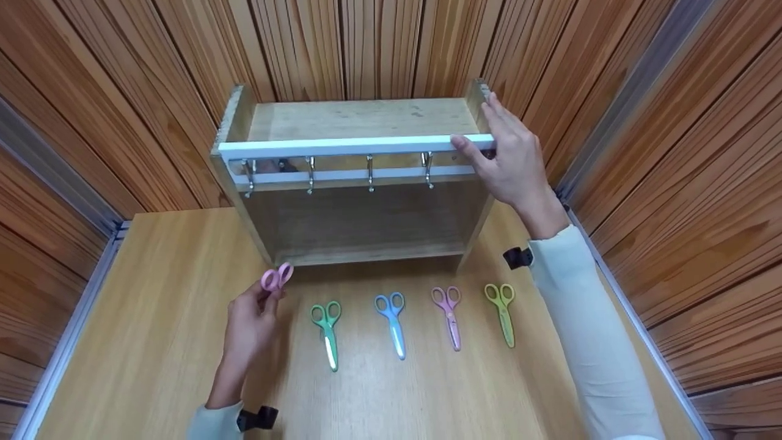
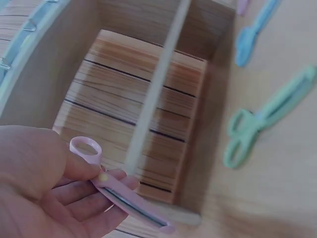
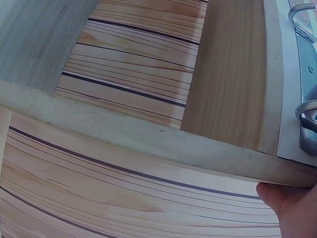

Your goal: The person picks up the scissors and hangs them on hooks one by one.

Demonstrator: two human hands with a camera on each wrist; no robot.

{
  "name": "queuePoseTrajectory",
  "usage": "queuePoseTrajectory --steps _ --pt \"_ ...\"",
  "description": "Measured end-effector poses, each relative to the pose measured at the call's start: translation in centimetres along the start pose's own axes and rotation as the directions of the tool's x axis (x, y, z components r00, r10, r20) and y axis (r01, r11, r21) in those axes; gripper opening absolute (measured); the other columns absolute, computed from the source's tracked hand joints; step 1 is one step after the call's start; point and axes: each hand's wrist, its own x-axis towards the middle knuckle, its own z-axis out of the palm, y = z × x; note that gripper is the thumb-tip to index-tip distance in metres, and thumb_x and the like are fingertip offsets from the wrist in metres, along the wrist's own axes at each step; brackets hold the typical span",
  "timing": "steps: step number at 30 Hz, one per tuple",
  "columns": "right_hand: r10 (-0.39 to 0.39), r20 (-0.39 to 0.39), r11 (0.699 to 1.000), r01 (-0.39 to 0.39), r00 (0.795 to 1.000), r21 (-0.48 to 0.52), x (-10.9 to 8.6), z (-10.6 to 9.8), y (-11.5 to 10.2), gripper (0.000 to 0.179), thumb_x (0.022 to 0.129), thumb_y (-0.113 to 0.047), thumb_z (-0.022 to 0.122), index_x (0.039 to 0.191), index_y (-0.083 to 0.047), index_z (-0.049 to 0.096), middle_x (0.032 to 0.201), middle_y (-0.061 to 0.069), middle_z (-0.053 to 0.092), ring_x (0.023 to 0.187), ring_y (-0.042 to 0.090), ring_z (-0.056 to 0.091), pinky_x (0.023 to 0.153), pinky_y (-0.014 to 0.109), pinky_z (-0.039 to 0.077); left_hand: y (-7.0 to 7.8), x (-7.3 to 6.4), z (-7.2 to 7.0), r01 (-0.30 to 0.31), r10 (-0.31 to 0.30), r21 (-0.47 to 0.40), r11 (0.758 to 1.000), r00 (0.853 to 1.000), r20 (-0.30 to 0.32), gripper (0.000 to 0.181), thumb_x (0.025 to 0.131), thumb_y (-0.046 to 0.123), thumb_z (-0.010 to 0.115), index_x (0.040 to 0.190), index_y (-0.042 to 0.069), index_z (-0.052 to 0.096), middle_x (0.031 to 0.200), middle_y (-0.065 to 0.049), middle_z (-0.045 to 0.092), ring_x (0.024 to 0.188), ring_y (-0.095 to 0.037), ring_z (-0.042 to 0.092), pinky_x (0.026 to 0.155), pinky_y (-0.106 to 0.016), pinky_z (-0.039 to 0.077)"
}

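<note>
My left hand (image 1: 247,324) pinches a pair of pink scissors (image 2: 131,203) between thumb and fingers, by the lower left front of a wooden shelf (image 1: 366,119). One handle loop stands up past the thumb, with the blades pointing away from the palm in the left wrist view. My right hand (image 1: 513,156) rests on the shelf's top right corner, its fingers fairly straight and the thumb on the white rail (image 1: 342,146). Several metal hooks (image 1: 370,174) hang along that rail with nothing on them. In the right wrist view, a fingertip (image 3: 270,193) touches the shelf's side edge.
On the wooden table (image 1: 171,293), in a row before the shelf, lie green scissors (image 1: 328,336), blue scissors (image 1: 394,327), another pink pair (image 1: 449,321) and yellow-green scissors (image 1: 503,315). Wood-patterned walls (image 1: 379,49) close in the back and both sides.
</note>
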Motion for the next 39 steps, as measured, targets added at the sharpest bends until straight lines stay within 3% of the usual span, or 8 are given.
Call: queuePoseTrajectory --steps 5,10,14,19,22,25,31,39 --pt "-0.023 -0.031 1.0 0.024 0.999 0.012 0.1 -0.2 0.1 0.094 0.097 -0.074 0.053 0.158 -0.002 0.044 0.171 0.013 0.033 0.159 0.034 0.036 0.13 0.054 0.032 1.9 0.4 -0.4 -0.088 0.088 -0.097 0.991 0.996 -0.01 0.032 0.107 0.008 0.058 0.135 -0.004 0.065 0.126 -0.024 0.074 0.106 -0.029 0.074 0.073 -0.016 0.057" --pt "-0.026 -0.039 1.0 0.027 0.999 0.016 0.2 0.0 0.0 0.095 0.097 -0.075 0.052 0.157 -0.002 0.045 0.171 0.012 0.034 0.159 0.034 0.036 0.13 0.054 0.031 3.7 0.4 -2.0 -0.071 0.073 -0.147 0.987 0.997 0.01 0.036 0.109 0.013 0.057 0.141 -0.001 0.061 0.131 -0.021 0.073 0.115 -0.03 0.074 0.087 -0.018 0.061" --pt "-0.011 -0.025 1.0 0.012 1.0 0.009 0.1 0.2 -0.4 0.094 0.098 -0.075 0.052 0.159 -0.004 0.043 0.172 0.01 0.032 0.16 0.033 0.034 0.131 0.053 0.029 4.8 0.2 -3.3 -0.06 0.065 -0.182 0.981 0.998 0.023 0.039 0.109 0.016 0.055 0.146 0.004 0.058 0.135 -0.018 0.072 0.123 -0.025 0.073 0.096 -0.012 0.056" --pt "-0.009 -0.018 1.0 0.009 1.0 0.002 0.0 0.2 -0.6 0.095 0.098 -0.075 0.051 0.159 -0.004 0.043 0.172 0.011 0.032 0.16 0.033 0.034 0.131 0.052 0.029 6.3 -0.1 -4.4 -0.083 0.093 -0.295 0.952 0.996 0.02 0.035 0.108 0.011 0.056 0.142 0.003 0.061 0.128 -0.015 0.076 0.111 -0.007 0.076 0.1 -0.012 0.054" --pt "-0.008 -0.018 1.0 0.008 1.0 0.002 0.0 0.1 -0.7 0.094 0.098 -0.074 0.052 0.159 -0.004 0.043 0.173 0.01 0.032 0.16 0.032 0.034 0.131 0.052 0.03 7.3 -0.2 -5.0 -0.124 0.13 -0.341 0.932 0.991 -0.003 0.032 0.107 0.008 0.057 0.138 0.001 0.063 0.121 -0.009 0.08 0.107 -0.005 0.077 0.1 -0.016 0.056" --pt "-0.011 -0.031 1.0 0.011 0.999 0.004 -0.1 0.0 -0.6 0.092 0.098 -0.073 0.053 0.158 -0.005 0.044 0.172 0.01 0.033 0.16 0.032 0.035 0.131 0.052 0.03 8.2 0.0 -5.4 -0.162 0.167 -0.351 0.922 0.986 -0.015 0.031 0.107 0.009 0.058 0.137 0.001 0.063 0.116 0.0 0.081 0.106 -0.006 0.078 0.1 -0.016 0.056" --pt "-0.008 -0.043 1.0 0.008 0.999 0.003 -0.2 0.0 -0.4 0.092 0.097 -0.073 0.054 0.158 -0.005 0.045 0.172 0.009 0.034 0.159 0.032 0.036 0.13 0.052 0.032 9.2 0.4 -5.9 -0.211 0.216 -0.346 0.914 0.976 -0.025 0.033 0.107 0.012 0.058 0.138 0.002 0.063 0.116 0.004 0.081 0.107 -0.004 0.077 0.1 -0.016 0.055" --pt "-0.053 -0.06 0.998 0.054 0.997 0.014 -0.1 0.1 -0.1 0.093 0.098 -0.073 0.052 0.156 0.0 0.046 0.17 0.015 0.037 0.157 0.035 0.039 0.129 0.054 0.033 9.9 0.9 -6.2 -0.268 0.263 -0.401 0.876 0.962 -0.069 0.03 0.106 0.005 0.058 0.135 -0.003 0.064 0.109 0.008 0.082 0.101 -0.007 0.079 0.098 -0.021 0.058"
